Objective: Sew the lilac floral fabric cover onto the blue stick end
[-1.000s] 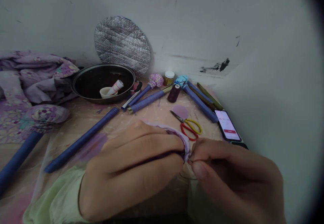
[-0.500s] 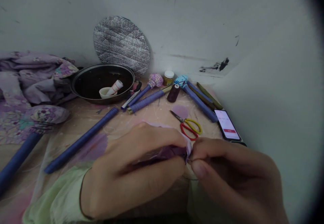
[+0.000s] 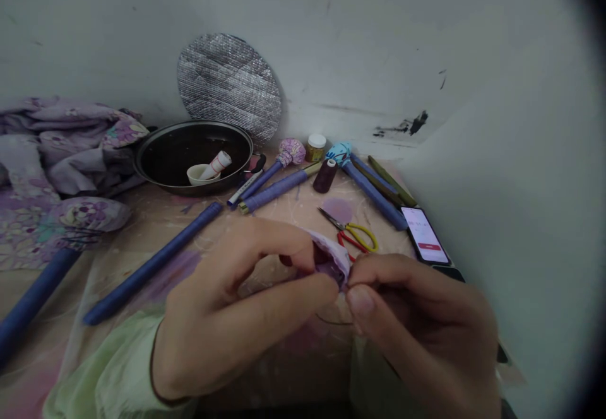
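Note:
My left hand (image 3: 255, 305) holds a piece of purple cloth (image 3: 334, 261) between thumb and fingers, its pale edge standing up. At the right end of that cloth, the thumb and forefinger of my right hand (image 3: 416, 318) are pinched together. What sits between those fingertips is too small to make out. A thin dark thread (image 3: 335, 323) curves below the pinch. Just beyond the hands lie scissors (image 3: 355, 233) with one red and one yellow handle, partly covered by my right fingers. A dark thread spool (image 3: 324, 177) stands behind them.
A black pan (image 3: 156, 182) holding a small cup (image 3: 202, 176) stands by the wall, near a silver round mat (image 3: 230, 84). Blue wrapped sticks (image 3: 154, 264), a lidded jar (image 3: 315, 147), a phone (image 3: 425, 236) and floral cloth (image 3: 57, 154) lie around.
My left fingers have lifted and bent, baring more of the purple cloth. My right hand has shifted a little left, still pinched at the cloth's edge.

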`<state>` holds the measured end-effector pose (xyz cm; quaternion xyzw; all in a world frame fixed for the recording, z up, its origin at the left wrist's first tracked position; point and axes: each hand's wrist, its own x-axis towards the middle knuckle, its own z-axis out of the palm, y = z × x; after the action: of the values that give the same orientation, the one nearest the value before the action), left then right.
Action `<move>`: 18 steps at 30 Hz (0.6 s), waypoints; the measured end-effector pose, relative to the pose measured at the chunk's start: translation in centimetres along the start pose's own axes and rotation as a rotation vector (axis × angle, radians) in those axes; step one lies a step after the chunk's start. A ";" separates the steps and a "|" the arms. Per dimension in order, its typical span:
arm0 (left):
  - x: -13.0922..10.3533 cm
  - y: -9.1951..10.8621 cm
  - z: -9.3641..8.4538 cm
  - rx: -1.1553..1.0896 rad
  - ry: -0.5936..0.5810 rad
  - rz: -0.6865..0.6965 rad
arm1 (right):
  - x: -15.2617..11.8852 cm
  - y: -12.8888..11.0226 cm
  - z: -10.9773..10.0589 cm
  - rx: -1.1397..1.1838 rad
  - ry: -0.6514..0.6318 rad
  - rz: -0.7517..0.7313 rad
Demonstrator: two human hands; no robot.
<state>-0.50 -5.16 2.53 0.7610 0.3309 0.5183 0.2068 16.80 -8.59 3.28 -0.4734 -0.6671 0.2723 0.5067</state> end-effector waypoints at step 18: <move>0.6 -1.0 -1.8 0.144 -0.279 0.334 | -0.3 0.0 1.0 0.054 0.120 0.065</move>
<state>-2.35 -4.08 2.97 0.8822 0.2045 0.4104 0.1071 15.87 -8.70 2.82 -0.4965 -0.6122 0.2774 0.5494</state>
